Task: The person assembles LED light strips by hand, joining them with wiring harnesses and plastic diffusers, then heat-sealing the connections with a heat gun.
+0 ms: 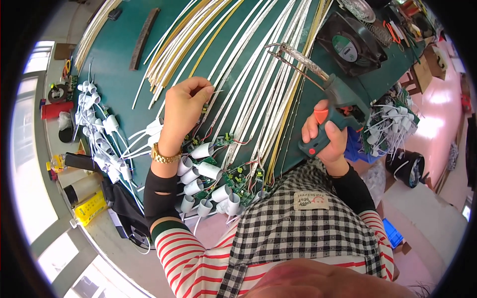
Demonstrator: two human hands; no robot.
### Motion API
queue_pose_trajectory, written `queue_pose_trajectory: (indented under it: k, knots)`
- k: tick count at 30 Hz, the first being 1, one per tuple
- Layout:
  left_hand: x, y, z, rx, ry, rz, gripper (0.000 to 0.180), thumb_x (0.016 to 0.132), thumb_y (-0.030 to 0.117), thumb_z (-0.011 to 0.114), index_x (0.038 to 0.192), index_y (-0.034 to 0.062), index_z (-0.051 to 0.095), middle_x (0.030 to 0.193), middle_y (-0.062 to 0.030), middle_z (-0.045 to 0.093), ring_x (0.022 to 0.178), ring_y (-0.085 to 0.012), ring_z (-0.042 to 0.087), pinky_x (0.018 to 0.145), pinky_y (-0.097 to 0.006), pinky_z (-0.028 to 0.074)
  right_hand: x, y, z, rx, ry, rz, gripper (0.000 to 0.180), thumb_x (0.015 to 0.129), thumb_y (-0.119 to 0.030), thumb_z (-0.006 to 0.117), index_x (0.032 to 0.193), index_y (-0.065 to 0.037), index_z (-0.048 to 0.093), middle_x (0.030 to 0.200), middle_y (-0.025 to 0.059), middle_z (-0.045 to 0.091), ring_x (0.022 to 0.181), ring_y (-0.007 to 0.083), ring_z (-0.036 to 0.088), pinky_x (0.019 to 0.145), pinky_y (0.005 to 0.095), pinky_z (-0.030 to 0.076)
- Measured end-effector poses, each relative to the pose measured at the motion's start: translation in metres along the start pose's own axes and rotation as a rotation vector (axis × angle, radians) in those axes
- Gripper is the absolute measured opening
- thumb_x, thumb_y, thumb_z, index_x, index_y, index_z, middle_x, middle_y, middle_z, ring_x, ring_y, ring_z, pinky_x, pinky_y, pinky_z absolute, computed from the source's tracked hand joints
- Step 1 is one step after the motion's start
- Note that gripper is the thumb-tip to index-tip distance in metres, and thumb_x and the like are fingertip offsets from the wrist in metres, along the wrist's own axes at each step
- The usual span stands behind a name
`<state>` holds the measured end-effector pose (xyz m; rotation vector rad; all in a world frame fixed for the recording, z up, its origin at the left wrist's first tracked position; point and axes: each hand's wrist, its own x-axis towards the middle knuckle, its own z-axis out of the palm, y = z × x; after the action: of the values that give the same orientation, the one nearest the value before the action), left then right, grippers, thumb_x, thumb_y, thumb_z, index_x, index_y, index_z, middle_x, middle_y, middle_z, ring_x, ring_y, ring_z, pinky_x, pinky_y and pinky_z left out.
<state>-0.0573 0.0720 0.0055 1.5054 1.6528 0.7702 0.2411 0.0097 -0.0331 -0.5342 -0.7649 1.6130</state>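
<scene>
Checked apron (pixel 298 223) over striped sleeves fills the near edge, closest to the lens. Left hand (pixel 184 111), gold watch at the wrist, is pinched together on a thin wire (pixel 214 91) at the end of a white strip (pixel 233 74). Right hand (pixel 325 136) is clamped around the grip of a green soldering gun (pixel 338 109), orange trigger under the finger; its long tip (pixel 283 52) hangs over the strips, well apart from the left hand.

Below the left hand: white caps (pixel 206 171) with small green boards (pixel 238 179), wired, heaped at the bench edge. More white caps (pixel 99 129) lie left.

Bench (pixel 124 79) is dark green; white and yellow strips (pixel 179 44) run across it to the far side. Black fan (pixel 348 47) sits far right. Yellow box (pixel 89 206) rests on the grey ledge, left. Pink floor (pixel 437 109) shows right, a black bucket (pixel 410 169) standing on it.
</scene>
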Motion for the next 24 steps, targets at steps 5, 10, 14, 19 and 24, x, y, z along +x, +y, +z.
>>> queue_pose_trajectory:
  k: [5, 10, 14, 19, 24]
  knots:
    - [-0.005, 0.012, -0.002, 0.319, 0.208, 0.158, 0.011, 0.078, 0.012, 0.065, 0.082, 0.001, 0.067, 0.069, -0.0121, 0.063, 0.059, -0.0206, 0.061, 0.058, -0.029, 0.047, 0.0, -0.002, 0.001, -0.01, 0.02, 0.024, 0.038, 0.087, -0.02, 0.056, 0.116, 0.002, 0.046, 0.069, 0.0108, 0.054, 0.058, 0.0205, 0.056, 0.057, 0.0313, 0.048]
    - [-0.002, 0.009, -0.007, 0.303, 0.126, 0.058, 0.016, 0.081, 0.018, 0.065, 0.08, 0.0015, 0.068, 0.06, -0.0106, 0.059, 0.051, -0.0195, 0.054, 0.053, -0.031, 0.043, 0.002, -0.003, 0.003, -0.105, 0.0, 0.061, 0.041, 0.089, -0.026, 0.049, 0.119, 0.0, 0.041, 0.067, 0.009, 0.05, 0.058, 0.018, 0.051, 0.058, 0.0299, 0.044]
    - [0.003, 0.006, -0.005, 0.315, 0.024, 0.022, 0.024, 0.085, 0.025, 0.065, 0.079, 0.0018, 0.068, 0.059, -0.0101, 0.057, 0.051, -0.0177, 0.05, 0.053, -0.03, 0.041, 0.002, -0.002, 0.003, -0.106, -0.01, 0.062, 0.04, 0.089, -0.026, 0.049, 0.119, 0.0, 0.041, 0.067, 0.0089, 0.05, 0.059, 0.0177, 0.051, 0.058, 0.0299, 0.044]
    - [0.007, -0.006, -0.011, -0.041, -0.026, 0.036, 0.033, 0.091, 0.025, 0.055, 0.077, -0.0025, 0.064, 0.062, -0.0051, 0.056, 0.06, -0.0101, 0.048, 0.057, -0.025, 0.039, 0.0, -0.002, 0.002, -0.006, 0.028, 0.038, 0.037, 0.087, -0.02, 0.055, 0.116, 0.002, 0.045, 0.068, 0.0115, 0.053, 0.058, 0.021, 0.056, 0.057, 0.031, 0.047]
    - [-0.002, -0.002, -0.017, -0.202, -0.116, 0.077, 0.012, 0.084, 0.005, 0.053, 0.088, -0.003, 0.061, 0.075, -0.0023, 0.056, 0.068, -0.0073, 0.051, 0.063, -0.023, 0.041, 0.001, -0.002, 0.003, 0.002, 0.036, 0.043, 0.037, 0.088, -0.02, 0.054, 0.116, 0.002, 0.045, 0.069, 0.0111, 0.054, 0.059, 0.0207, 0.056, 0.057, 0.0311, 0.047]
